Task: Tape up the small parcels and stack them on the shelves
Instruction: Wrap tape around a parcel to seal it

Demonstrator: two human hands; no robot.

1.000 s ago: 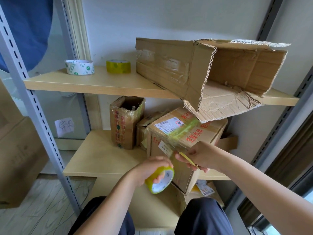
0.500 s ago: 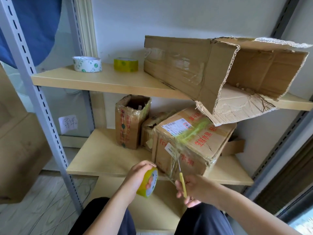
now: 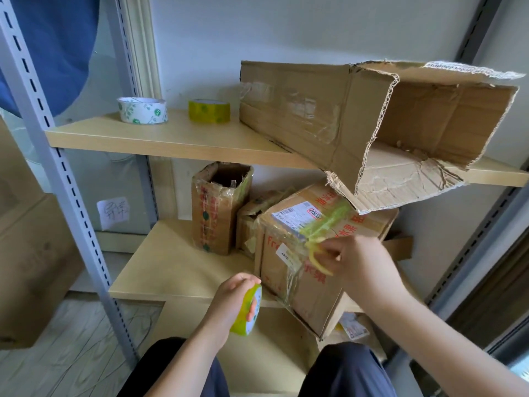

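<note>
Wooden shelves (image 3: 183,138) on a grey metal rack against a white wall, with two tape rolls and a torn box (image 3: 372,124) up top. The parcel (image 3: 309,270) sits on the lower shelf's front edge. Left hand (image 3: 232,299) grips a yellow roll (image 3: 249,312); right hand (image 3: 357,262) pinches something yellow at the parcel, too blurry to make out.

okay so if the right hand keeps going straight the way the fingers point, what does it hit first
Most likely the parcel itself. The right hand pinches something yellow at the parcel's top front edge, its fingers pointing left and slightly up at the crumpled greenish tape there. Depth is unclear, but the fingers look nearly against the cardboard.
</note>
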